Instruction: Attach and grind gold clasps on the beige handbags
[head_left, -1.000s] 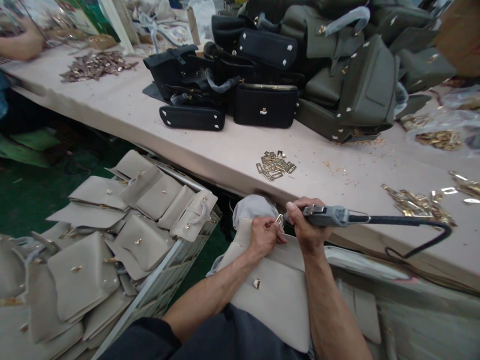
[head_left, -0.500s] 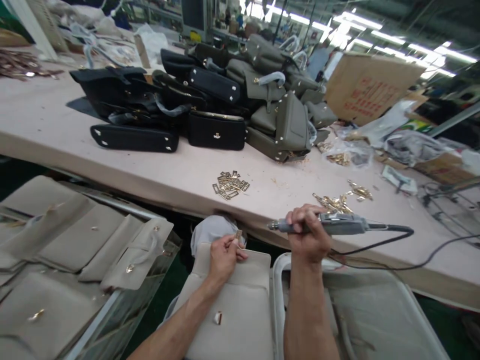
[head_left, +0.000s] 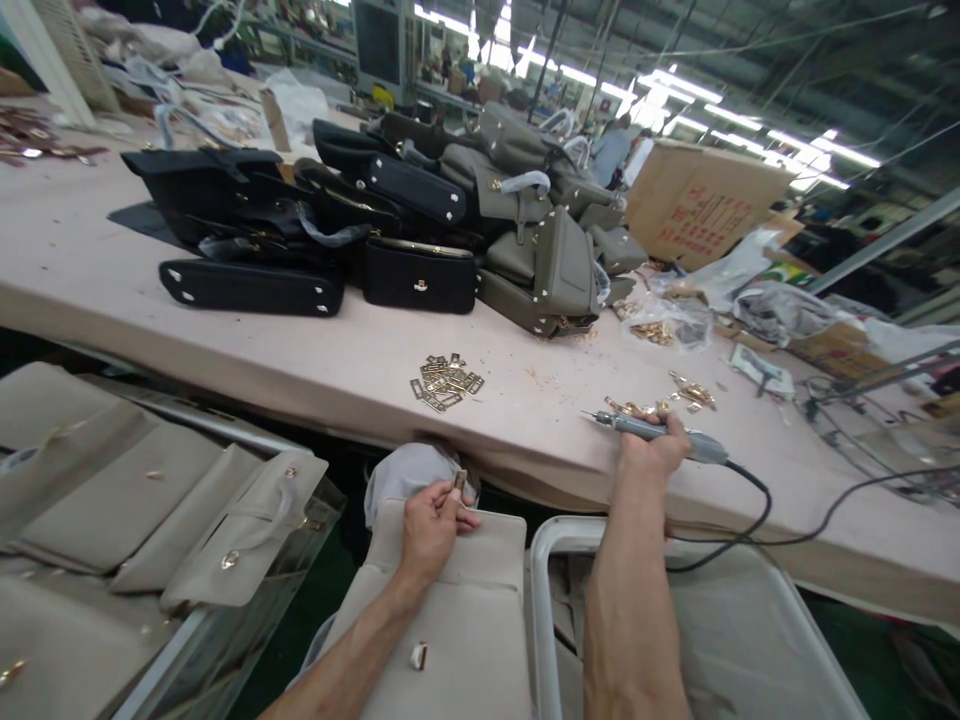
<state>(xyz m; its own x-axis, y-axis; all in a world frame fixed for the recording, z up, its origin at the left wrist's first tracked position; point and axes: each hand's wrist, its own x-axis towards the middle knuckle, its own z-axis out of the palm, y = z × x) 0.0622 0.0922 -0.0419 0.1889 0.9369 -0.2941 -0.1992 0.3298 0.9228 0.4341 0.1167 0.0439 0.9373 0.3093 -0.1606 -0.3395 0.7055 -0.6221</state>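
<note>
Over my lap lies a beige handbag point(head_left: 480, 610), its flap spread away from me and a small metal clasp point(head_left: 418, 656) on its body. Between thumb and fingers my left hand point(head_left: 431, 525) pinches a small metal plate point(head_left: 459, 482) above the flap's edge. My right hand point(head_left: 656, 445) is wrapped round a grey electric screwdriver point(head_left: 637, 427), whose tip points left over the table edge. Just beyond it is a heap of gold metal fittings point(head_left: 690, 390), partly hidden by the hand. Flat rectangular metal frames point(head_left: 444, 382) lie piled on the table between the hands.
Black handbags point(head_left: 251, 287) and olive handbags point(head_left: 551, 275) are heaped on the long table point(head_left: 300, 350). More beige bags point(head_left: 127, 490) fill a rack at left. A white plastic bin point(head_left: 551, 620) stands right of my lap. The screwdriver's cable point(head_left: 757, 500) trails right; a cardboard box point(head_left: 705, 205) stands behind.
My right hand has carried the screwdriver away to the right and forward, towards the gold fittings. My left hand still pinches the plate at the flap. The view has shifted slightly.
</note>
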